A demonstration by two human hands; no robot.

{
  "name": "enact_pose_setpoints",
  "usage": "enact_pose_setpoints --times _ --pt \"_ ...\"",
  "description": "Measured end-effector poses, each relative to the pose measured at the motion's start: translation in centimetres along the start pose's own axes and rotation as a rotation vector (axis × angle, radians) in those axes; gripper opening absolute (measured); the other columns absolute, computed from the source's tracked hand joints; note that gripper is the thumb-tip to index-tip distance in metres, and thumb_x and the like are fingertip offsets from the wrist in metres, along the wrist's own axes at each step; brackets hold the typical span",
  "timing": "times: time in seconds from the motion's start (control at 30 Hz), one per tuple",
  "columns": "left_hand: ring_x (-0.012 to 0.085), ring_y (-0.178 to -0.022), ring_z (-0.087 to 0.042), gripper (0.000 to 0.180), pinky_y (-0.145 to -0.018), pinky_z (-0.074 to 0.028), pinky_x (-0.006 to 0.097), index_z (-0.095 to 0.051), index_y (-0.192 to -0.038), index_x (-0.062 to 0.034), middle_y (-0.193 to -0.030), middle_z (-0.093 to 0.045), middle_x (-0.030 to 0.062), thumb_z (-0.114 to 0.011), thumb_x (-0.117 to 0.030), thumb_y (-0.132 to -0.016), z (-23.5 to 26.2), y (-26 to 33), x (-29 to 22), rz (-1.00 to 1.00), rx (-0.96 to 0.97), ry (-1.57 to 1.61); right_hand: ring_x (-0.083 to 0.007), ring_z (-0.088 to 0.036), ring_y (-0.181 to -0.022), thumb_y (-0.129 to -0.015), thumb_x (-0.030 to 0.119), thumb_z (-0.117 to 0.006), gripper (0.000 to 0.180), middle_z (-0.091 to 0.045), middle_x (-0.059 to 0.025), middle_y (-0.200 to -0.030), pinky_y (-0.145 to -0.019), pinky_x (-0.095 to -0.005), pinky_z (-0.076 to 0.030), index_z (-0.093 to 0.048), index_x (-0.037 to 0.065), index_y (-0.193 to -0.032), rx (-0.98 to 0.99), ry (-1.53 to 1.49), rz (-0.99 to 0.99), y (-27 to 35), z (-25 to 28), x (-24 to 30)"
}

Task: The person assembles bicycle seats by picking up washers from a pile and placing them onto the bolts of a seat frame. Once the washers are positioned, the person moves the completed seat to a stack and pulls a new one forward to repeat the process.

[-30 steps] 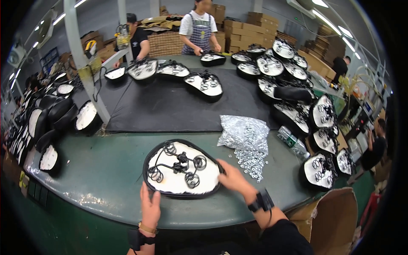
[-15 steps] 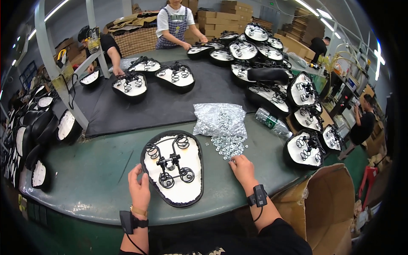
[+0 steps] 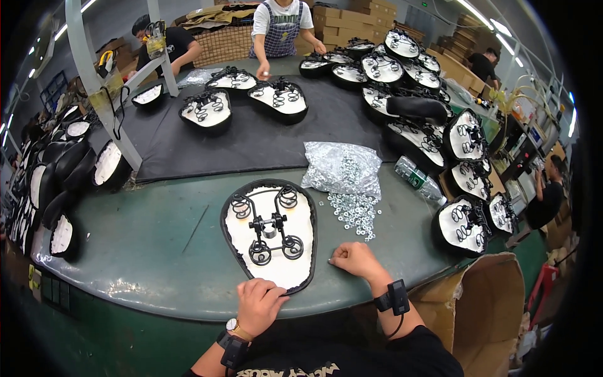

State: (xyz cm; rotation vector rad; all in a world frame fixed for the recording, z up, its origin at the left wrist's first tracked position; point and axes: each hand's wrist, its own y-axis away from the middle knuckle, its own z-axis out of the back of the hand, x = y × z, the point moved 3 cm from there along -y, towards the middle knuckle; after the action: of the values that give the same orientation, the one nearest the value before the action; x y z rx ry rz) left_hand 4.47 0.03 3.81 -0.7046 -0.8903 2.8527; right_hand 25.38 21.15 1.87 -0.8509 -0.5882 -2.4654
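Observation:
A bicycle saddle [image 3: 295,242] lies upside down on the green table in front of me, its white underside and black coil springs facing up. At its near edge my left hand [image 3: 259,306] grips the rim, fingers bent over it. My right hand [image 3: 355,259] is just right of the saddle, thumb and fingertips pinched together; anything between them is too small to make out. Beyond that hand, small metal nuts [image 3: 353,217] are spilled from a clear plastic bag [image 3: 339,168].
A plastic bottle [image 3: 419,180] lies right of the bag. More saddles are piled at the right [image 3: 461,226] and on the black mat [image 3: 207,113]. A cardboard box [image 3: 490,301] stands by the table's right edge. A co-worker [image 3: 279,31] stands across the table.
My left hand has gone from the saddle's left side to its near rim. My right hand has drawn back from the nuts toward the saddle. A co-worker's hand has left the far-left saddle.

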Motion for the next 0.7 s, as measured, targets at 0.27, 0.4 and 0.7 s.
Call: enact_pose_setpoints --times 0.27,0.4,0.7 --pt "0.0243 -0.099 -0.059 0.024 -0.091 -0.039 0.042 -0.071 -0.095 -0.0151 -0.096 -0.062 -0.0003 -0.084 -0.017 -0.075 1.9 -0.2 1.0 0.081 -0.034 -0.034 -0.0312 -0.071 -0.075 -0.086 0.019 -0.076 0.011 -0.072 -0.0099 -0.087 -0.070 -0.0403 -0.056 -0.080 0.011 -0.093 -0.344 0.188 0.355 2.3 -1.4 0.2" --pt "0.0265 -0.106 -0.059 0.042 -0.096 -0.039 0.043 -0.070 -0.112 -0.0111 -0.108 -0.064 0.0042 -0.085 -0.019 -0.074 2.5 -1.4 -0.2 0.082 0.010 -0.066 -0.0266 -0.068 -0.074 -0.081 0.014 -0.079 0.013 -0.069 -0.0069 -0.088 -0.070 -0.0389 -0.055 -0.080 0.012 -0.094 -0.413 0.046 0.358 2.6 -1.6 2.2" --pt "0.0402 -0.130 -0.053 0.094 -0.110 -0.046 0.046 -0.047 -0.145 0.0055 -0.143 -0.051 0.0238 -0.091 -0.032 -0.070 -0.4 -4.6 -0.9 0.103 0.181 -0.090 -0.0404 -0.049 -0.134 -0.072 0.011 -0.085 0.017 -0.061 -0.0172 -0.136 -0.112 -0.0495 -0.040 -0.080 0.013 -0.088 -0.566 -0.012 0.522 1.3 -3.3 9.0"
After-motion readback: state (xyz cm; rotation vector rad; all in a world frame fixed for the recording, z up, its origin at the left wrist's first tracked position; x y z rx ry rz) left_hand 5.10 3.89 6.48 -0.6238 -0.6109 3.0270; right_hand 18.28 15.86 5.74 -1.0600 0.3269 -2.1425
